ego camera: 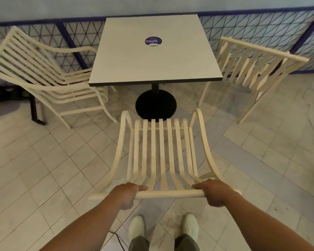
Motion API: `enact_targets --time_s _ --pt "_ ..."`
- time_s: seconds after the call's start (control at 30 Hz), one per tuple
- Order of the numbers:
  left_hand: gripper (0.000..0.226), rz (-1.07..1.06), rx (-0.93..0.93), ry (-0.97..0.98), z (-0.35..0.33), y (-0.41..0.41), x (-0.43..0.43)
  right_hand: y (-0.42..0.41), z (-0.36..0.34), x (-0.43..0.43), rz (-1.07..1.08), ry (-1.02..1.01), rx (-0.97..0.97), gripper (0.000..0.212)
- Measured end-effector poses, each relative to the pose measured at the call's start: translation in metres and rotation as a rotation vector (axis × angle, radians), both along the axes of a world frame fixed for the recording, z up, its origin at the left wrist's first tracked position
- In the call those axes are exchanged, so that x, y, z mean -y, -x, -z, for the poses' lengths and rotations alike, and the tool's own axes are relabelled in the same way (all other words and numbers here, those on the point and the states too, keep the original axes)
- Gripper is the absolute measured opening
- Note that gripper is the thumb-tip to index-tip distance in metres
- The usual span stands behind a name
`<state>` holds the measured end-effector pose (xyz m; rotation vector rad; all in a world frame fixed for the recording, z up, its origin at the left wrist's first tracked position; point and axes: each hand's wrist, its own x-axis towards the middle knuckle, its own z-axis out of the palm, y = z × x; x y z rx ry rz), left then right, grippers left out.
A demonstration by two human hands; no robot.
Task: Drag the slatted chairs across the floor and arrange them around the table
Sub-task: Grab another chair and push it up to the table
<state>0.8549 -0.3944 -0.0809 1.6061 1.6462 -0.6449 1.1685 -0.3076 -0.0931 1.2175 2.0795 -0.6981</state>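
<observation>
A cream slatted chair (162, 153) stands in front of me, its seat pointing toward the square white table (152, 58) on a black pedestal base. My left hand (129, 192) and my right hand (214, 192) both grip the top rail of its backrest. A second slatted chair (43, 75) stands at the table's left side, facing it. At the table's right side is a third slatted chair (252, 69), its back toward the right.
A blue lattice fence (261, 29) runs behind the table along the wall. The floor is pale tile. A dark metal leg (34, 109) stands at the left. My two white shoes (189, 225) are at the bottom, with a thin cable on the floor near them.
</observation>
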Motion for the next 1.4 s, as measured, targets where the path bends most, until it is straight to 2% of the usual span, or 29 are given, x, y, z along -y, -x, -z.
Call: enact_targets --time_s 0.27,0.7,1.1,1.4 --pt "0.088 -0.005 -0.008 -0.043 0.0 -0.003 0.004 -0.007 -0.005 -0.008 -0.013 0.007 0.018 0.073" --pt "0.092 -0.018 0.01 0.001 0.003 0.002 0.007 -0.001 -0.004 0.006 0.001 -0.069 0.062 0.069" --pt "0.093 -0.001 0.024 -0.007 0.004 0.004 0.01 0.0 -0.004 0.005 0.003 -0.051 0.021 0.061" --pt "0.095 -0.017 0.036 -0.01 0.005 0.002 0.02 0.0 -0.001 0.015 0.019 -0.068 0.041 0.064"
